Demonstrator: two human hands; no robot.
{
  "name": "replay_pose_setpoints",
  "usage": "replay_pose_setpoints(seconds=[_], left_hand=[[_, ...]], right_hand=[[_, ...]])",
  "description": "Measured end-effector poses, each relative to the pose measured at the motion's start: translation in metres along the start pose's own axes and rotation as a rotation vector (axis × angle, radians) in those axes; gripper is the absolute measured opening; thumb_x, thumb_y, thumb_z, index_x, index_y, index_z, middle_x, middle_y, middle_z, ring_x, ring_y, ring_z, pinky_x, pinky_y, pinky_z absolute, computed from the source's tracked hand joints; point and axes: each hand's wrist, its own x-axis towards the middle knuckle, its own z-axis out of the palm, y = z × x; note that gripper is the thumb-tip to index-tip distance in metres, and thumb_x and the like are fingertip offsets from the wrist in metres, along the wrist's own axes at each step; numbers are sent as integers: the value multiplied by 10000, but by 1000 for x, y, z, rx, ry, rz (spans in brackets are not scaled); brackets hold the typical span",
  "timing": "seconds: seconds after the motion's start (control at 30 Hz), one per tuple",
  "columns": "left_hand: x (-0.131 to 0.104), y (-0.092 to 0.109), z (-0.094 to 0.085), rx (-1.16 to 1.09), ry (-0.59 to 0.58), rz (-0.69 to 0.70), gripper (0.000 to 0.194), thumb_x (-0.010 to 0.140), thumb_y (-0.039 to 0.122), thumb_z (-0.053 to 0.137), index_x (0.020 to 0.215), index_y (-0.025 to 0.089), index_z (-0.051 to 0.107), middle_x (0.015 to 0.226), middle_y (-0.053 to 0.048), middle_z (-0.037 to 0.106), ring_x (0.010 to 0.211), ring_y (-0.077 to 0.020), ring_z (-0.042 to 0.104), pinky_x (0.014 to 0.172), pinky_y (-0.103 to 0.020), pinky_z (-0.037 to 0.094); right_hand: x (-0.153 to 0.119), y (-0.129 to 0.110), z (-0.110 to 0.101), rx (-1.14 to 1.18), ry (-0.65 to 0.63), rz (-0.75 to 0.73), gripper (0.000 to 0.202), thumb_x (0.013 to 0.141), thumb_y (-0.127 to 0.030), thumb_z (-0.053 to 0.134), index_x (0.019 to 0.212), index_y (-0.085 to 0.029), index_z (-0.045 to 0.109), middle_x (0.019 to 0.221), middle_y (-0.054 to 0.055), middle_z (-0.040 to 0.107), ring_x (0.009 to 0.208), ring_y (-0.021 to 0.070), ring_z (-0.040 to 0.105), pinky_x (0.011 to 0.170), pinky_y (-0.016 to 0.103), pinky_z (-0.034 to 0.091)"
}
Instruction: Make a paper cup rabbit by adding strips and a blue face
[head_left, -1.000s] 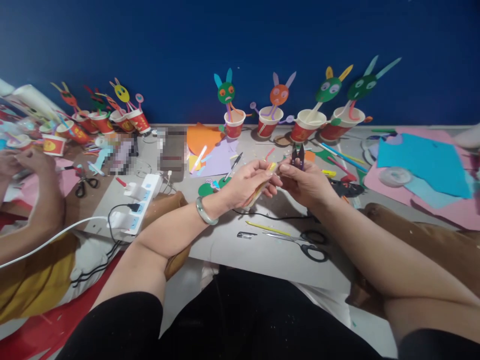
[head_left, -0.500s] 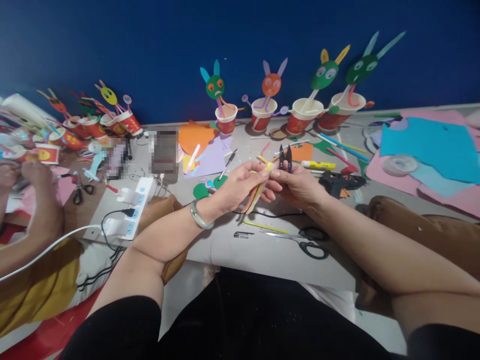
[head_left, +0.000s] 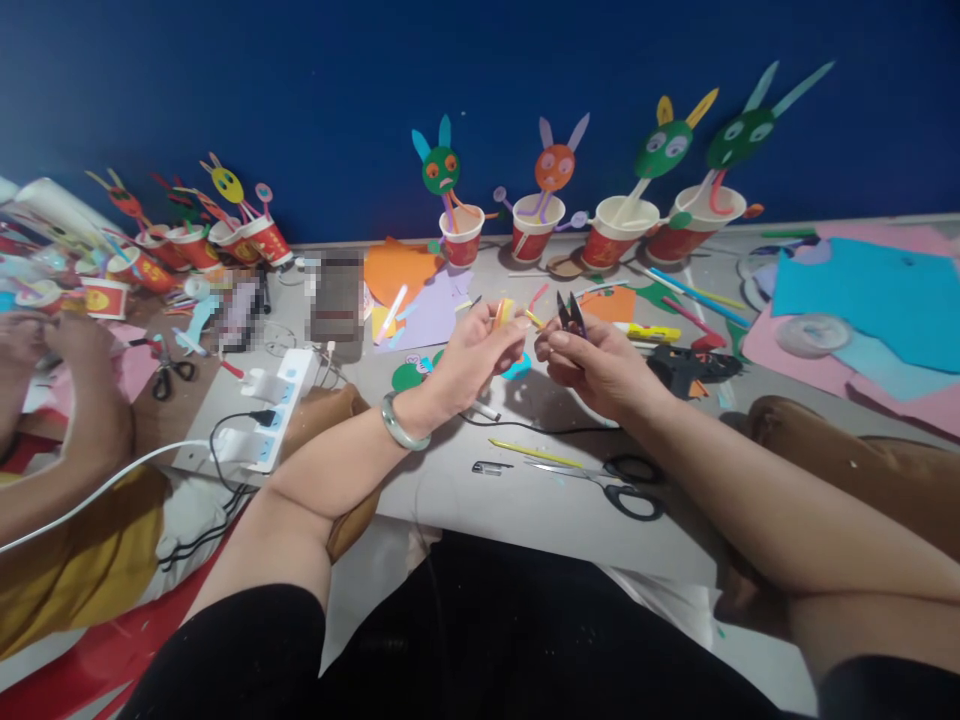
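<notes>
My left hand (head_left: 487,345), with a pale bangle on its wrist, grips a small yellow and orange piece (head_left: 504,313) between thumb and fingers. Just to its right, my right hand (head_left: 589,360) is closed around small dark snips (head_left: 572,318), their blades pointing up and apart. The hands do not touch. Below them on the grey table lie a yellow strip (head_left: 536,453), black-handled scissors (head_left: 600,480) and a black pen cap (head_left: 491,468). A white-tipped pen (head_left: 484,411) shows under my left wrist.
Several red paper cups with paper figures, one green-headed (head_left: 441,170), line the blue wall. A black glue gun (head_left: 694,370) and blue paper (head_left: 870,300) lie right. A power strip (head_left: 289,410) and another person's arm (head_left: 90,400) are left.
My hands have moved apart. The yellow and orange strips that hung below my left hand are now turned upward and mostly hidden in it. The view has shifted slightly.
</notes>
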Motion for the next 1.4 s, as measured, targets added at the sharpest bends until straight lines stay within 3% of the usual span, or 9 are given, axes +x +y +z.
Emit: replay_pose_setpoints(seconds=[0.2,0.47,0.67,0.9,1.03,1.2,1.4], left_hand=[[3,-3,-5,21,-137,11,222,931,317,805,937,176,633,670,59,616,537,-31,493,503,-197,299],[-1,9,3,21,-13,-96,224,978,107,641,769,165,586,526,103,486,424,6,372,463,-167,265],[0,-2,-5,88,-97,-5,197,966,183,700,785,183,623,553,94,469,434,3,348,446,-176,217],[6,-8,-9,156,-89,22,308,911,401,819,789,196,624,538,106,395,453,-12,309,440,-203,211],[7,-8,-9,196,-60,47,308,919,411,810,799,185,638,532,108,407,468,-17,317,448,-199,226],[7,-6,-7,235,-35,65,338,881,392,858,766,186,616,529,111,424,481,-20,326,468,-206,256],[7,-7,-9,243,-77,60,264,922,315,820,791,176,637,545,102,441,500,-22,348,494,-204,268]], right_hand=[[-3,-2,9,-54,-28,25,457,691,-437,972,869,-208,618,678,-41,614,485,43,360,472,250,190],[-5,-1,9,-90,-54,46,437,707,-419,957,857,-211,604,655,-54,602,470,39,333,462,257,187],[3,-4,9,0,38,80,447,765,-472,913,783,-213,548,613,-54,558,442,33,277,444,260,159],[3,-12,11,53,69,67,404,647,-391,929,805,-193,615,604,-61,546,455,34,307,448,250,163],[0,-11,11,45,80,54,374,638,-367,910,855,-182,668,601,-67,549,442,32,303,464,256,174],[0,-10,11,-10,85,45,419,623,-411,974,792,-193,658,561,-78,488,447,34,308,476,262,168],[2,-7,10,-96,108,-15,540,636,-575,1001,776,-205,634,626,-49,534,492,55,376,472,258,215]])
